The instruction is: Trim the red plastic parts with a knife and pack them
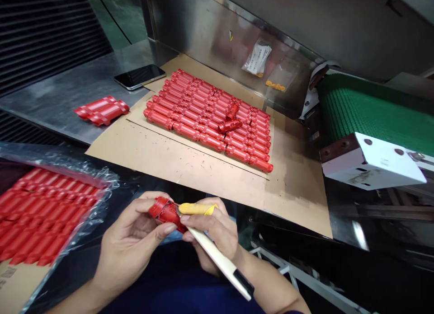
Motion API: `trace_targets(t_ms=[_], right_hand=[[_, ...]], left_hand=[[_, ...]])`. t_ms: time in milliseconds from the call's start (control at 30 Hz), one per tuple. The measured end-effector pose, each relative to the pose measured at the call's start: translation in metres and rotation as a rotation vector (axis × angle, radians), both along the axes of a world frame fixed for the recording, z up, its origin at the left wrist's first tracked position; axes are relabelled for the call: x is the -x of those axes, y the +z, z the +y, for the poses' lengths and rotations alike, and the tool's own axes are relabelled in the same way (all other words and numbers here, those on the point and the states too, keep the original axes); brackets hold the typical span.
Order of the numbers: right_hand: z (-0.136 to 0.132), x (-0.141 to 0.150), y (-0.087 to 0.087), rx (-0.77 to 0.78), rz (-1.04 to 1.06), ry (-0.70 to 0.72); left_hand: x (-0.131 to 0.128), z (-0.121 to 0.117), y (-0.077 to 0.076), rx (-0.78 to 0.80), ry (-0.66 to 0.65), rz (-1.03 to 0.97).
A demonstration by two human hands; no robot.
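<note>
Close to my body, my left hand [130,237] pinches a hollow red plastic part [164,212] between thumb and fingers, its open side showing. My right hand [217,235] grips a cream-handled knife [213,255] with a black butt end that points down and right. A yellow finger cot [196,208] covers one right fingertip, which rests against the red part. The knife's working tip meets the part's edge but is mostly hidden by the fingers. Beyond my hands, rows of similar red parts [203,113] lie on cardboard, with a couple of loose ones [230,125] on top.
Small dark scraps dot the cardboard [183,158]. A few red parts [103,110] and a phone [139,76] lie to the left. A plastic-lined box [101,176] of red parts stands at lower left. On the right, a green conveyor belt [376,106] has a protruding white bracket [373,162].
</note>
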State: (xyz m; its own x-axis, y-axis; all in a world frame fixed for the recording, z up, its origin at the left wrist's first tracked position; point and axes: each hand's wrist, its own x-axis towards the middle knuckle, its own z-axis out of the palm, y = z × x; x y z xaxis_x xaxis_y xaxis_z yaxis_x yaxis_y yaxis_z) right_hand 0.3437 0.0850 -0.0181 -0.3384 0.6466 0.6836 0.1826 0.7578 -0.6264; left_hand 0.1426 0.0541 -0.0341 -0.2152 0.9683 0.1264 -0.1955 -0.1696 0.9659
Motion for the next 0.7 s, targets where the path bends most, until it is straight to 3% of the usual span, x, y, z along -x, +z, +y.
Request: trace_targets(t_ms=[333,467,533,600,700], right_hand=[[0.006,-0.007,0.0,-0.098,-0.053,0.089],[0.002,-0.013,0.005,0.323,0.289,0.131],[0.001,-0.014,0.008,0.453,0.348,0.104],[0.001,-0.013,0.01,0.375,0.245,0.053],[0.001,-0.009,0.012,0.13,0.1,0.017]], left_hand=[[0.004,-0.001,-0.006,0.022,-0.034,-0.021],[0.009,-0.001,-0.008,0.099,-0.045,-0.095],[0.009,0.0,-0.007,0.104,-0.052,-0.117],[0.007,0.0,-0.005,0.077,-0.055,-0.108],[0.003,0.001,0.0,0.0,-0.036,-0.04]])
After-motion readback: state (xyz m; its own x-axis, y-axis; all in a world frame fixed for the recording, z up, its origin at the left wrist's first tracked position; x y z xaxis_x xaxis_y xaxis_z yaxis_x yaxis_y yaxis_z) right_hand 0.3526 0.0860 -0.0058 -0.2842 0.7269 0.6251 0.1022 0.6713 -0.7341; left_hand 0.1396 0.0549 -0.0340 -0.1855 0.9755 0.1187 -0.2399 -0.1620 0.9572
